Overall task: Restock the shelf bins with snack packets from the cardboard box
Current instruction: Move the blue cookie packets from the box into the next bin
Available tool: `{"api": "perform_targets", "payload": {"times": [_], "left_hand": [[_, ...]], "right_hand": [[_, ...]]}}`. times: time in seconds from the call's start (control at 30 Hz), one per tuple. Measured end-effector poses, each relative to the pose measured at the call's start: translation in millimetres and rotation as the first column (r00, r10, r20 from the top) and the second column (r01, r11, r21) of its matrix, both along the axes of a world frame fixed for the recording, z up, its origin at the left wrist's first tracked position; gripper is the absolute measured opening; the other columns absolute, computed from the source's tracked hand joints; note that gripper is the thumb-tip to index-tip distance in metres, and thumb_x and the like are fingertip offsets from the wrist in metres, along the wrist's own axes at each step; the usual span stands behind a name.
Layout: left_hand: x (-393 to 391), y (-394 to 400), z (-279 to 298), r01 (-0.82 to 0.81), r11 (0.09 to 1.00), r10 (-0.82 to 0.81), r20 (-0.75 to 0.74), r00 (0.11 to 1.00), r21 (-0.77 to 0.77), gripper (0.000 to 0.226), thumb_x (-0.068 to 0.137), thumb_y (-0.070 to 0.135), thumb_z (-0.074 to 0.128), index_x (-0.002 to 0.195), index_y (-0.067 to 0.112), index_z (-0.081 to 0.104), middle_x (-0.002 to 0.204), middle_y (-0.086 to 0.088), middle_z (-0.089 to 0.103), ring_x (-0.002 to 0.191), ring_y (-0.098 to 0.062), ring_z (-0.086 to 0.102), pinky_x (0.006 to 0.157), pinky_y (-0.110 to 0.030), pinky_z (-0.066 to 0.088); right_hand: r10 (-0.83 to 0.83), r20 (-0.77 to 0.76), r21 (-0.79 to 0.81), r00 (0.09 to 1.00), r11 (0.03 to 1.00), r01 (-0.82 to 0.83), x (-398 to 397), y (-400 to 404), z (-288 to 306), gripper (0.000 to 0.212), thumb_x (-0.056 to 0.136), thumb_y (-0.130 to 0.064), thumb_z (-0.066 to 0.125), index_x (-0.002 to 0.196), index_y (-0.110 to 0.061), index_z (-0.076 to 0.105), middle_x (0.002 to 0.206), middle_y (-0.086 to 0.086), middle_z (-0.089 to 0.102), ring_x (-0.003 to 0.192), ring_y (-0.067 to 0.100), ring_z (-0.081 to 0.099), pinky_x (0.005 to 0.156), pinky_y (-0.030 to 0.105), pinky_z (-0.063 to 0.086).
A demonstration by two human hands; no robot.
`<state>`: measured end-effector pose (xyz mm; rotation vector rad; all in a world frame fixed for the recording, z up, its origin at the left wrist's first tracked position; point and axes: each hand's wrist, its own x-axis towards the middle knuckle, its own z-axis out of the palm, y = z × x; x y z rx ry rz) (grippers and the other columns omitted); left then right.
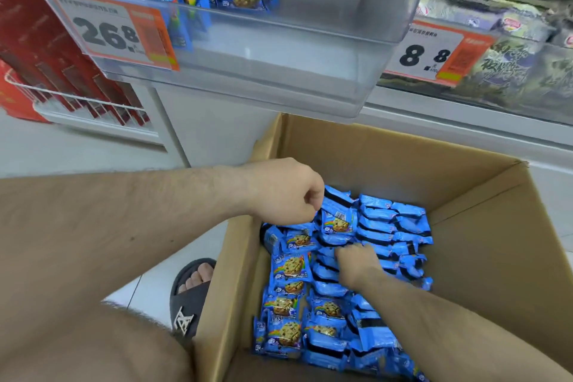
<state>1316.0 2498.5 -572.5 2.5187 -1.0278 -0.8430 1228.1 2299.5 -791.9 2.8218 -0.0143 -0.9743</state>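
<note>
Open brown cardboard box (387,152) is sitting on the floor, holding rows of small blue cookie snack packets (384,226); clear plastic shelf bin (279,49) above is holding a few more.

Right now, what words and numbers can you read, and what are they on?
"26.8": orange and white price tag on the clear plastic shelf bin.
"8.8": orange and white price tag on the neighbouring bin.
Small print on both tags: too blurred to read.
White lettering on the blue cookie snack packets: too blurred to read.
Silver emblem on the black slipper: unclear.
</note>
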Motion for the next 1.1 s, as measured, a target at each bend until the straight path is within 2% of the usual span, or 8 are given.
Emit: {"api": "perform_targets", "payload": {"times": [0.13,0.27,0.43,0.57,0.77,0.87,1.0,1.1], "left_hand": [[1.5,0.1,-3.1,-0.021,1.000,0.022,-0.006,1.000,0.020,0.018,0.088,0.021,0.053,0.098,0.027,0.066,0.091,0.014,0.065,0.083,-0.004,0.058,0.080,-0.028,0.052],[-0.2,-2.4,-3.2,-0.027,0.999,0.027,-0.019,0.999,0.021,0.019,0.090,0.020,0.053,0.101,0.027,0.066,0.092,0.015,0.063,0.077,0.002,0.054,0.075,-0.022,0.048],[-7.8,-8.6,-0.2,-0.059,0.998,0.061,-0.050,0.997,0.027,0.018,0.090,0.020,0.054,0.102,0.024,0.066,0.095,0.013,0.065,0.085,-0.006,0.059,0.075,-0.022,0.050],[-15.9,-14.1,-5.8,-0.357,0.933,0.343,-0.388,0.855,0.037,0.023,0.090,0.024,0.057,0.113,0.020,0.057,0.111,-0.009,0.064,0.096,-0.025,0.066,0.078,-0.030,0.059],[-13.1,-26.1,-10.7,-0.637,0.723,0.557,-0.772,0.306,0.269,0.073,0.092,0.062,0.046,0.149,0.019,0.031,0.151,-0.021,0.031,0.118,-0.047,0.054,0.088,-0.049,0.055],[-14.5,-33.4,-9.0,-0.775,0.611,0.530,-0.810,0.252,0.158,0.044,0.095,0.035,0.058,0.130,0.008,0.051,0.129,-0.013,0.055,0.096,-0.032,0.067,0.076,-0.038,0.060],[-12.9,-31.3,-12.9,-0.818,0.573,0.535,-0.732,0.422,-0.053,0.021,0.087,-0.002,0.066,0.099,0.013,0.057,0.101,-0.011,0.059,0.076,-0.021,0.064,0.054,-0.028,0.059],[-12.5,-24.7,-21.3,-0.699,0.702,0.532,-0.552,0.642,-0.138,0.036,0.076,0.001,0.076,0.101,0.023,0.061,0.106,-0.011,0.062,0.081,-0.030,0.067,0.069,-0.042,0.061]], "right_hand": [[0.070,0.039,-0.074,0.997,0.995,-0.067,-3.3,5.6,-13.5,0.023,0.094,-0.008,0.048,0.114,-0.015,0.055,0.108,0.009,0.063,0.109,0.030,0.052,0.097,0.040,0.036],[0.073,0.083,-0.016,0.994,0.997,-0.072,-14.2,4.2,-14.3,0.018,0.092,-0.001,0.044,0.092,-0.020,0.047,0.070,0.001,0.045,0.082,0.029,0.045,0.099,0.040,0.036],[0.023,0.084,-0.015,0.996,1.000,-0.022,-19.6,0.9,-12.4,0.016,0.090,-0.006,0.046,0.092,-0.021,0.052,0.081,0.003,0.053,0.092,0.026,0.055,0.093,0.039,0.035],[-0.041,0.281,0.170,0.959,0.985,-0.008,-5.4,-2.9,15.6,0.015,0.087,-0.012,0.049,0.074,-0.020,0.045,0.064,0.000,0.042,0.068,0.025,0.042,0.075,0.034,0.036],[-0.012,0.892,0.230,0.452,0.873,-0.430,-4.6,-3.4,110.0,0.024,0.080,-0.014,0.056,0.058,-0.013,0.048,0.056,0.001,0.043,0.057,0.024,0.039,0.058,0.033,0.030],[-0.009,0.972,0.145,0.233,0.806,-0.574,-2.2,11.2,143.3,0.021,0.084,-0.012,0.058,0.063,-0.009,0.059,0.061,0.004,0.048,0.061,0.025,0.043,0.061,0.035,0.034],[-0.128,0.869,0.391,0.477,0.769,-0.505,-8.1,-11.4,124.0,0.019,0.092,-0.026,0.056,0.087,-0.010,0.065,0.077,0.003,0.057,0.074,0.020,0.050,0.066,0.033,0.039],[-0.442,0.391,0.561,0.807,0.810,0.171,-16.5,-54.4,85.4,0.014,0.093,-0.029,0.055,0.088,-0.016,0.053,0.080,0.001,0.056,0.075,0.023,0.052,0.069,0.039,0.045]]}}
